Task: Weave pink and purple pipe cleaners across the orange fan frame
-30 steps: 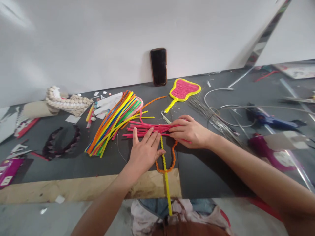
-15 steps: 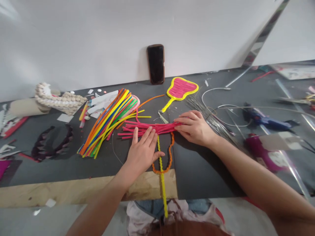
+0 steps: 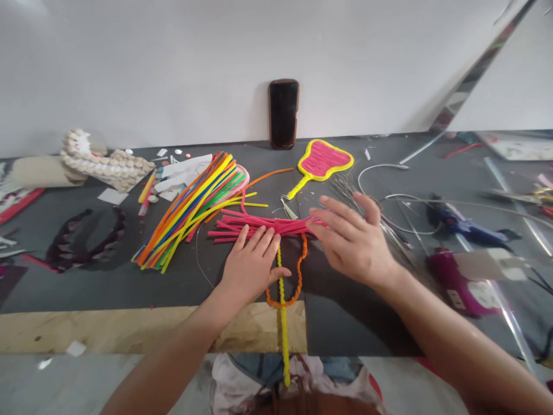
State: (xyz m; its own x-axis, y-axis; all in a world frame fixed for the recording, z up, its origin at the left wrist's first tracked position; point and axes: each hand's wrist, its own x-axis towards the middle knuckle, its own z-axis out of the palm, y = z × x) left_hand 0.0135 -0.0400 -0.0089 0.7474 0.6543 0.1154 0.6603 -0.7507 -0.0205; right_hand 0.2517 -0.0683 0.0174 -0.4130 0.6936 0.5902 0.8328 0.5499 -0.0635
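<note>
My left hand point(image 3: 252, 264) lies flat, fingers together, on a row of pink pipe cleaners point(image 3: 228, 226) laid across a dark table point(image 3: 129, 282). My right hand point(image 3: 352, 237) hovers open with spread fingers over the row's right end, holding nothing. Under the pink row an orange twisted loop point(image 3: 299, 275) and a yellow twisted stem point(image 3: 283, 328) run toward the table's front edge. A finished pink and yellow paddle shape point(image 3: 320, 158) lies farther back.
A bundle of mixed-colour pipe cleaners point(image 3: 189, 208) fans out at the left. A dark phone point(image 3: 283, 113) leans on the wall. Thin wires point(image 3: 380, 213), a blue glue gun point(image 3: 462, 222) and a purple tool point(image 3: 458, 276) lie at the right. A beaded piece point(image 3: 103, 167) sits far left.
My right hand has lifted off the pink row's right end and opened its fingers. My left hand stays pressed on the row. The view has shifted slightly.
</note>
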